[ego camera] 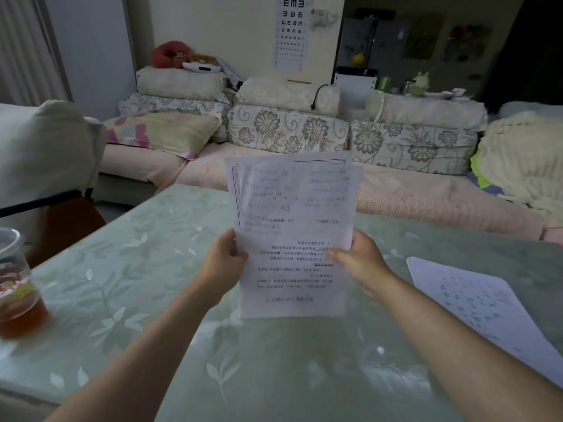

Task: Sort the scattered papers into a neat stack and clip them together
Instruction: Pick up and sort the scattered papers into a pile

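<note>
Thin printed papers (292, 226), unevenly fanned, gripped by both hands

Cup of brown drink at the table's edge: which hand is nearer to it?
Left. The left hand grips the held papers at their left edge, across the table from the cup; the right hand holds their right edge, farther still.

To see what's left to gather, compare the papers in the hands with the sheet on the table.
The held papers are raised above the table, with the left hand and right hand gripping their sides; the sheet lies flat on the table, untouched. The held papers are several pages with uneven, fanned edges; the sheet looks like a single page. Both are white with printed text.
</note>
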A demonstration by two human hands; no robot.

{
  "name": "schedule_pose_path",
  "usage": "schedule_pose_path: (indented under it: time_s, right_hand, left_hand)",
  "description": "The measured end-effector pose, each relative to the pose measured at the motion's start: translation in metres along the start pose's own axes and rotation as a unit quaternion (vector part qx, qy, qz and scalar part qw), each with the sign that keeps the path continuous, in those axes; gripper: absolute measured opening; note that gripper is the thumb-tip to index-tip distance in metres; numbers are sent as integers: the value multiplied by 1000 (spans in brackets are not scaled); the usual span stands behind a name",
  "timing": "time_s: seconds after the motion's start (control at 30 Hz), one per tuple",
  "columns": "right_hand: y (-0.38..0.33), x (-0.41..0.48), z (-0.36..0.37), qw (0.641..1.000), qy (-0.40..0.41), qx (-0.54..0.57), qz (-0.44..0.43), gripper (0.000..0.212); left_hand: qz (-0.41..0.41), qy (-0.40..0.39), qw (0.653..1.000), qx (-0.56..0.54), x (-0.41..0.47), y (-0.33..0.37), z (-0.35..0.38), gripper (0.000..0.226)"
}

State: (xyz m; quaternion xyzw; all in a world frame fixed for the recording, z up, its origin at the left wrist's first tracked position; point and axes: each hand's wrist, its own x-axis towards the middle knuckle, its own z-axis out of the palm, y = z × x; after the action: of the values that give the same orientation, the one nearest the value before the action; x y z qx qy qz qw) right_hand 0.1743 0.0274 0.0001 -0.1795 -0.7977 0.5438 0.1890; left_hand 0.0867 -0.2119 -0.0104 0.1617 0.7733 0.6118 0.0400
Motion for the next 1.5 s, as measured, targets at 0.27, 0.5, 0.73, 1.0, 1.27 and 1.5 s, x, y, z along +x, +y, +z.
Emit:
schedule_pose_path:
  time_s: [0.27,0.5,0.73,1.0,1.27,1.5]
  right_hand:
    - [-8,-33,-39,988,95,10,-120,34]
    - [19,-47,-72,997,60,-43,-22,43]
    - [2,-55,-138,992,119,-4,-48,13]
    - [57,-63,-225,990,80,-29,113,34]
    - [115,-85,-296,954,154,-202,159,11]
    - [143,-82,-304,926,94,-250,266,31]
  left_hand:
    - [129,60,985,-96,-17,46,49,25]
    - [23,20,999,17,-28,53,95,13]
    - [85,-30,992,88,-40,96,127,10]
    - [-1,-118,990,78,-48,108,211,27]
    - [-32,-272,930,245,-61,104,311,34]
    - [-75,-237,923,292,-62,81,352,63]
